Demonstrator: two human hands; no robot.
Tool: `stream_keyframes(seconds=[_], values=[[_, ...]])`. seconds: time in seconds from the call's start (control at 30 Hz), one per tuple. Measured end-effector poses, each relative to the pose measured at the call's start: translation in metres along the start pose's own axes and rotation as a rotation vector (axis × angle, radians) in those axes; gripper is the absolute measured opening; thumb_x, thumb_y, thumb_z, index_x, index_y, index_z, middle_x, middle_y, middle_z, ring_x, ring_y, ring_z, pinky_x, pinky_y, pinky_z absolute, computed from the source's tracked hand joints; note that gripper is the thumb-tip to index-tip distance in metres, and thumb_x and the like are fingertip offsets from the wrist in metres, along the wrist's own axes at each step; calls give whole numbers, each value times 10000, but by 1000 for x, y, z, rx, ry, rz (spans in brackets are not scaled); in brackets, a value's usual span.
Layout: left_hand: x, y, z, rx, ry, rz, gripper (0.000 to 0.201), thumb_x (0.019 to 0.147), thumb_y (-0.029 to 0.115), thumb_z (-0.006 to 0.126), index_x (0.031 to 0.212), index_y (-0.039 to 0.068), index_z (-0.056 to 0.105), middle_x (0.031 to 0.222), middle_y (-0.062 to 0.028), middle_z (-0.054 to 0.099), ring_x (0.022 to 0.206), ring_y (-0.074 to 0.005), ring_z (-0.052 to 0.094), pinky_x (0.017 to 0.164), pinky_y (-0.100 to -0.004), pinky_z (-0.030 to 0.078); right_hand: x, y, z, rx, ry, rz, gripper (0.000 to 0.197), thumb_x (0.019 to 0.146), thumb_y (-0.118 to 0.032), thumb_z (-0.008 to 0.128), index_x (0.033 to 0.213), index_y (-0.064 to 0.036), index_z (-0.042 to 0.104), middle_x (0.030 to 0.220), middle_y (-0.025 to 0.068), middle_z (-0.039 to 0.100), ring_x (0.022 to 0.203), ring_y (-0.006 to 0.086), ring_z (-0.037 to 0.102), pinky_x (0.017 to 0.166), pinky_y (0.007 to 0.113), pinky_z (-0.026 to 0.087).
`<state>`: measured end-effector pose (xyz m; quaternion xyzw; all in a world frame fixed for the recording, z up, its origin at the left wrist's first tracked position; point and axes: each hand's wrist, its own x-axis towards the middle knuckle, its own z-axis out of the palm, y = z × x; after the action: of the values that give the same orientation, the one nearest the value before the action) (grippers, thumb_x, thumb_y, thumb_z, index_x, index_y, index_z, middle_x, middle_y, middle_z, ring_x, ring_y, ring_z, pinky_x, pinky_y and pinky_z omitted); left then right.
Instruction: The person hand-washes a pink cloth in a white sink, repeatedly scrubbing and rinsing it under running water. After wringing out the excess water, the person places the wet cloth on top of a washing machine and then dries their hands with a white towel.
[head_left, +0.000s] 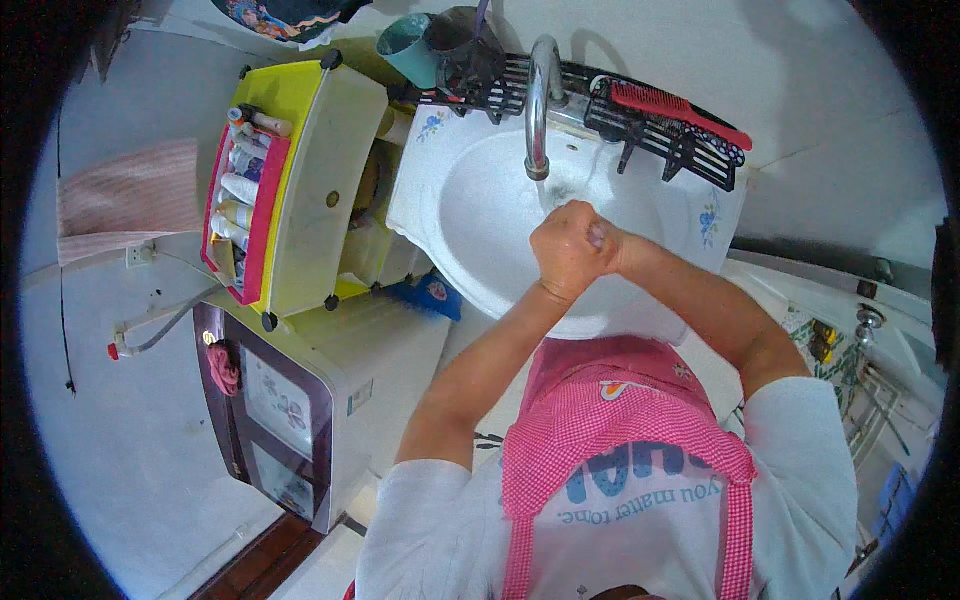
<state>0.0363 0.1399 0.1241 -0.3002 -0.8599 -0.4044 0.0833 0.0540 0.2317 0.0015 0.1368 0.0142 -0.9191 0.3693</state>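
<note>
Over the white washbasin (470,215), my left hand (562,250) and my right hand (612,245) are clasped tightly together. The left hand's fingers curl round the right hand, and fingertips show where the two meet. Most of the right hand's fingers are hidden. Nothing else can be made out between the palms. A chrome faucet (538,110) arches above, its spout just beyond my knuckles. Below the spout a thin stream of water seems to fall, though it is hard to make out.
Black slatted racks flank the faucet; a red comb (680,112) lies on the right one. A teal cup (408,48) stands at the back left. Left are a storage cabinet (325,190) with a pink tray (262,215) of bottles, and a washing machine (370,370).
</note>
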Motion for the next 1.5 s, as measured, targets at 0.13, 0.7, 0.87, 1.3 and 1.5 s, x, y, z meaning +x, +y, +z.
stream_keyframes(seconds=[0.13, 0.7, 0.87, 1.3, 1.5], values=[[5, 4, -6, -13, -103, 236, 267, 561, 200, 727, 724, 100, 541, 693, -95, 556, 628, -309, 570, 530, -388, 462, -10, -20, -5, -210, -28, 116, 177, 841, -275, 558, 895, -108, 582, 910, 38, 612, 826, 171, 594, 754, 328, 493], [-70, -52, 5, -700, 84, -1076, 420, 795, 398, 693, 916, 22, 552, 837, -55, 578, 775, -141, 545, 663, -312, 459, -72, -29, 88, -1921, 875, -851, 514, 831, -245, 604, 1287, -104, 411, 974, 178, 628, 766, 329, 628, 718, 450, 474], [-85, -68, -11, -1191, 153, -1161, 459, 863, 430, 597, 1042, 11, 543, 1022, -73, 588, 914, -190, 560, 797, -339, 445, -83, -39, 104, -2348, 1193, -673, 748, 836, -185, 575, 1450, -205, 147, 756, 140, 655, 694, 351, 644, 651, 464, 491], [-65, -32, -57, -1554, 159, -726, 102, 794, 110, 612, 861, 107, 535, 999, -34, 602, 985, -186, 544, 909, -347, 406, -74, 8, 110, -1292, 673, -303, 429, 851, -339, 605, 1143, -30, 554, 828, 101, 649, 755, 234, 648, 611, 353, 508], [-66, -24, -91, -1461, 168, -655, 124, 809, 104, 643, 843, 131, 527, 897, -2, 590, 885, -148, 535, 875, -336, 397, -54, 49, 123, -1319, 503, -806, 289, 857, -225, 597, 1014, 17, 607, 839, 49, 639, 740, 109, 575, 665, 250, 467]])
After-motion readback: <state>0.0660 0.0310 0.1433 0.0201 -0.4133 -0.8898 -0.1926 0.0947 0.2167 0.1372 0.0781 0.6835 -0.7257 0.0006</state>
